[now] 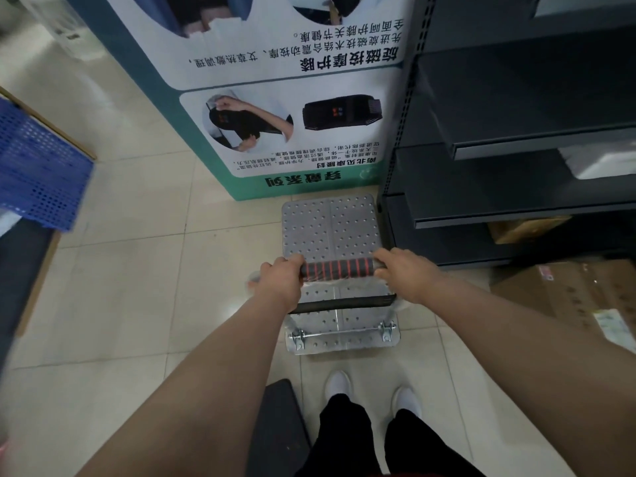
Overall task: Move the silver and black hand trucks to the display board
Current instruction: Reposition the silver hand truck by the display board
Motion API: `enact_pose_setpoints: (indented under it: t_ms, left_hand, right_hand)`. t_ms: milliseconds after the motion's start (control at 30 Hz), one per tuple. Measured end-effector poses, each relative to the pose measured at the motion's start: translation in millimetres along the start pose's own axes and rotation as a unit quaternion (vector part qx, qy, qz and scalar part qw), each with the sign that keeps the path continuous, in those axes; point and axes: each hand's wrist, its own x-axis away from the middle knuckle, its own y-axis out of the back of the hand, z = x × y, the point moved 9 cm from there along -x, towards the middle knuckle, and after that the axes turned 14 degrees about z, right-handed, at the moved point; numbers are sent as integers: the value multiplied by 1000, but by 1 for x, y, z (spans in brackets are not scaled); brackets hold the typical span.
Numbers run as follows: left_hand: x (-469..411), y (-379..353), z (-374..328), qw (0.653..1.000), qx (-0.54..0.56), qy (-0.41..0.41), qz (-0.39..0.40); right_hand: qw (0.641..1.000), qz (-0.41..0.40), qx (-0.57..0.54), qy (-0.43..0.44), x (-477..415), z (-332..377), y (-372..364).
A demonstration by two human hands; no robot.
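Left hand [279, 283] is clenched around the left end of the handle [338, 268], a black foam bar ringed with red bands, and its fingers curl out of sight under the bar. Farther left, a blue perforated crate [38, 172] is blurred and cut off by the frame edge. Under the handle, the silver hand truck [328, 228] stands on the tiled floor [137, 263]; its dotted metal platform has its far edge just beside the base of the display board [285, 108], a teal-edged poster whose top is cut off. Clear wrapping clings around the handle ends and the frame, hard to make out. A black flat shape [278, 418] lies on the floor beside the person's white shoes [339, 385]; what it is cannot be told. Right hand [406, 273] grasps the right end of the handle, fingertips hidden behind the bar. Dark metal shelving [516, 132] stands close along the truck's right edge, with cardboard boxes [578, 297] partly hidden below it.
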Motion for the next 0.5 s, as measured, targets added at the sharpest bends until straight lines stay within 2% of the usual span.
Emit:
enact_pose_setpoints:
  t_ms: [500]
  left_hand:
    - [-37,30,-24,1000,18,-20,1]
  right_hand:
    - [999,-6,-20,-42,-18,-21,40]
